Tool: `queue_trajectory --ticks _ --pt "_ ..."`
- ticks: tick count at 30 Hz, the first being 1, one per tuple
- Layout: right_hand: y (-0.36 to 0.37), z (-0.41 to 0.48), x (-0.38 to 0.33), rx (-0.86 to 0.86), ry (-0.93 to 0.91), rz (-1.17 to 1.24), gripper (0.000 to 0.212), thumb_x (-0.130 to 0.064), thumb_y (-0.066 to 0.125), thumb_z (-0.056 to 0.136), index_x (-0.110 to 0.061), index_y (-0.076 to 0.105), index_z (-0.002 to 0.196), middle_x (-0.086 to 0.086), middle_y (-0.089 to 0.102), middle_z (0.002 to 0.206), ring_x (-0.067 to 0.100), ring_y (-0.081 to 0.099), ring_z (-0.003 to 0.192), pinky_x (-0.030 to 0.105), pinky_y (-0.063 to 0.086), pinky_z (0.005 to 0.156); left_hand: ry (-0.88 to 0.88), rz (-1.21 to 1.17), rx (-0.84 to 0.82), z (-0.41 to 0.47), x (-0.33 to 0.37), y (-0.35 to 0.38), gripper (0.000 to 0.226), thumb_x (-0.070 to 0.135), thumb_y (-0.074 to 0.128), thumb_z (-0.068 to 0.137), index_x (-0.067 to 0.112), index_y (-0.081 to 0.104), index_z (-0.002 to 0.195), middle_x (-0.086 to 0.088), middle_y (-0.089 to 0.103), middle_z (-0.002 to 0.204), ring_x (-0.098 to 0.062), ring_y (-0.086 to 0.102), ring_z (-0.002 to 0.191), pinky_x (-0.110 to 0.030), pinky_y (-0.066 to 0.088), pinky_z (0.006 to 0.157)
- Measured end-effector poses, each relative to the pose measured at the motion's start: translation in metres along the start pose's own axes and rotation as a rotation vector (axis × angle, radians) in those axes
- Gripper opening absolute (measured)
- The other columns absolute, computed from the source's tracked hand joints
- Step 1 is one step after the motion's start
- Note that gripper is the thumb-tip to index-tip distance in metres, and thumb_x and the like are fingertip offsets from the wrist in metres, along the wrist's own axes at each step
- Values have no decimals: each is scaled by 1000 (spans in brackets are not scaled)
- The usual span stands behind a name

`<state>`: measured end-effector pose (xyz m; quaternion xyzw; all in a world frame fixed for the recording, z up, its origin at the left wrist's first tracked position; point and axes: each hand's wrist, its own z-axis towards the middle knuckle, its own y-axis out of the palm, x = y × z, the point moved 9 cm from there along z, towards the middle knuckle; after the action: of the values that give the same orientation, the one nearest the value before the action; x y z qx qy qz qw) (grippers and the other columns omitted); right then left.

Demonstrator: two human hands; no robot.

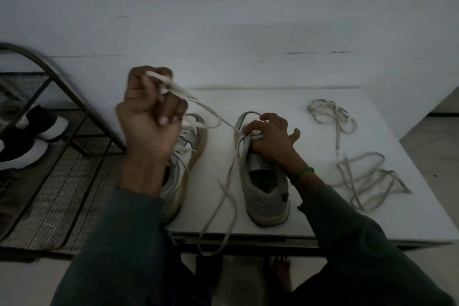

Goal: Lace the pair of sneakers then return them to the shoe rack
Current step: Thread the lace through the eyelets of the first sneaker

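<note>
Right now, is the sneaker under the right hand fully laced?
Partly: on the sneaker, lace crosses only near the toe; tongue toward the collar is bare.

The bench [310, 206] has a smooth, matt white top, and the shoe rack [104, 129] beside it is dark metal tube with rough wire-mesh shelves. The sneakers [268, 196] show smooth pale panels, whether leather or plastic cannot be told, over dull soles. The laces [332, 117] are flat woven cloth, matt.
</note>
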<state>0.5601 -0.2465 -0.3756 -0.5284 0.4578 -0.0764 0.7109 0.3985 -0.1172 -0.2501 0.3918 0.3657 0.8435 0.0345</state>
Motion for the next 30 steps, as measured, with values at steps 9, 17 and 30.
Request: queue_trajectory --ticks 9,17,30 --pt "7 5 -1 -57 -23 81 38 -19 58 72 -55 52 73 -1 38 129 23 27 131 60 18 106 -649 718 234 -26 -75 -52 27 33 43 97 17 52 78 -7 49 45 -13 24 27 -17 9 37" --pt "8 5 0 -61 1 80 31 -27 51 65 -57 51 73 1 39 126 24 29 129 61 20 105 -1227 1080 -9 -89 -159 -63 32 23 36 98 0 57 98 -23 68 66 -31 62 48 -35 55 55" --pt "4 5 1 -60 -14 81 34 -14 56 74 -48 54 81 1 38 128 25 29 128 62 15 105 -806 1321 78 -50 -135 -81 28 26 47 97 17 49 123 -9 65 53 -32 64 48 -37 58 54"
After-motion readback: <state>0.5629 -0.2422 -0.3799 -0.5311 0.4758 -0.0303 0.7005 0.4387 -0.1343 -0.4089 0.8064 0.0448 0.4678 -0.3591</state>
